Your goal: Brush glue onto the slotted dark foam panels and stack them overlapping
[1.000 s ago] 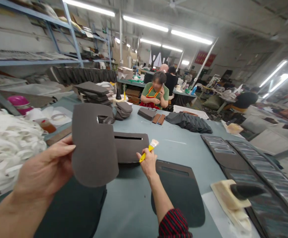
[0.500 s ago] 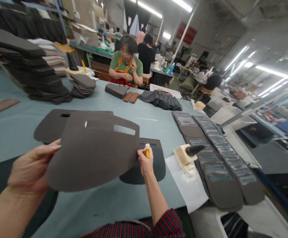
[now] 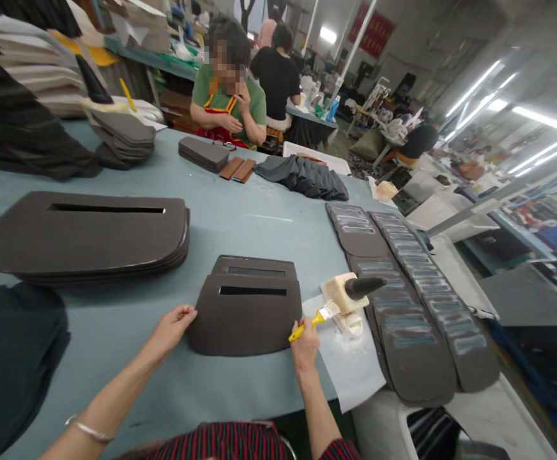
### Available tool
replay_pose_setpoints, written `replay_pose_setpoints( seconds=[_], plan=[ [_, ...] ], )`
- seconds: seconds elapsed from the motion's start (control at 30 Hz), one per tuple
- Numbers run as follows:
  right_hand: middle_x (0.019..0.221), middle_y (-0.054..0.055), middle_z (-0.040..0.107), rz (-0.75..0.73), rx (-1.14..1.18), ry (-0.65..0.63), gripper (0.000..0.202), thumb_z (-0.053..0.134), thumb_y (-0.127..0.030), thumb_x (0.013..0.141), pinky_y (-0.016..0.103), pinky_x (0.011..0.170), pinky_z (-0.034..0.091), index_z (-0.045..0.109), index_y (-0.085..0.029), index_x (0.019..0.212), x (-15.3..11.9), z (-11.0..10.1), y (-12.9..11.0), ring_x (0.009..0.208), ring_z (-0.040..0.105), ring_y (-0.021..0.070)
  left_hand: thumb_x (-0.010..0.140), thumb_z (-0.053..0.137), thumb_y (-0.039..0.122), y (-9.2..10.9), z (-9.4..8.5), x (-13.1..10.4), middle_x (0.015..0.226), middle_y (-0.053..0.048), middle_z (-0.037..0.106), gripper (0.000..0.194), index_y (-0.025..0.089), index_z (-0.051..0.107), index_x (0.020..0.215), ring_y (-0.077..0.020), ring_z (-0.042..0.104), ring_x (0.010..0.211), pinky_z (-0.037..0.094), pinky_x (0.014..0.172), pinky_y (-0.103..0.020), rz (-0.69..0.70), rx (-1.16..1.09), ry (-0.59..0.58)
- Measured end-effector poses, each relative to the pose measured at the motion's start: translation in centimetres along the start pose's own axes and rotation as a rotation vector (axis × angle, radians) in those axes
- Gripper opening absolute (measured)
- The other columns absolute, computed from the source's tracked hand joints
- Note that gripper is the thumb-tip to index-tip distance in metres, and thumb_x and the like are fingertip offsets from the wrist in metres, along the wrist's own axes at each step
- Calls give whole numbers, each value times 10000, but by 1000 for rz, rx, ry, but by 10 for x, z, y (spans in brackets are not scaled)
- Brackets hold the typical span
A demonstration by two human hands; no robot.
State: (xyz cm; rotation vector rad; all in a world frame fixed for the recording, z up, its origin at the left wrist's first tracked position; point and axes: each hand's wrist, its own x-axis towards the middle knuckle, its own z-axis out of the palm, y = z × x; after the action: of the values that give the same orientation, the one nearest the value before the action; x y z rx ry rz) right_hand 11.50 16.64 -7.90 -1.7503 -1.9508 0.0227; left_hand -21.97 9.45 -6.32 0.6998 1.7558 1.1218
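Observation:
A dark grey slotted panel [image 3: 247,322] lies over another slotted panel [image 3: 259,263], whose top edge shows behind it. My left hand [image 3: 175,326] pinches the left edge of the upper panel. At its right edge, my right hand [image 3: 306,345] touches the panel and holds a yellow brush [image 3: 313,323], bristles pointing up and right. Just beyond the brush, a cream block with a black cone [image 3: 343,295] stands on white paper [image 3: 350,370]. A stack of slotted panels [image 3: 87,236] lies to the left.
Rows of overlapping panels [image 3: 417,338] run along the right side. Dark sheets [image 3: 15,358] lie at the near left. Grey piece stacks [image 3: 204,153], brown strips [image 3: 237,169] and a fanned pile [image 3: 302,177] line the far edge, where a person in green [image 3: 230,96] sits.
The held panel has come down and right onto the other panel. My left hand moved right with it, uncovering the left stack. The brush is now clearly visible in my right hand.

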Motion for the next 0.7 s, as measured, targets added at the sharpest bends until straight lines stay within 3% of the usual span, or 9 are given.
replay_pose_setpoints(
  seconds=[0.23, 0.5, 0.7],
  plan=[
    [690, 32, 507, 57, -77, -7, 173, 404, -261, 897, 267, 560, 336, 547, -185, 836, -1, 16, -2, 607, 493, 174, 547, 629, 647, -10, 5, 14, 622, 18, 572, 481, 191, 569, 688, -162, 525, 637, 415, 606, -268, -27, 126, 86],
    [716, 30, 499, 117, -130, -60, 141, 422, -236, 878, 263, 563, 319, 552, -184, 862, 0, 15, -6, 610, 481, 167, 628, 560, 512, -12, 8, 19, 639, -9, 636, 333, 196, 603, 726, -201, 588, 670, 418, 647, -292, -54, 320, 137],
    [715, 23, 494, 103, -129, -31, 125, 424, -204, 865, 263, 560, 314, 548, -190, 861, 1, 13, -6, 599, 468, 163, 646, 543, 482, -15, 9, 23, 709, -40, 682, 295, 206, 607, 728, -222, 628, 712, 425, 677, -298, -51, 443, 131]
  ],
)
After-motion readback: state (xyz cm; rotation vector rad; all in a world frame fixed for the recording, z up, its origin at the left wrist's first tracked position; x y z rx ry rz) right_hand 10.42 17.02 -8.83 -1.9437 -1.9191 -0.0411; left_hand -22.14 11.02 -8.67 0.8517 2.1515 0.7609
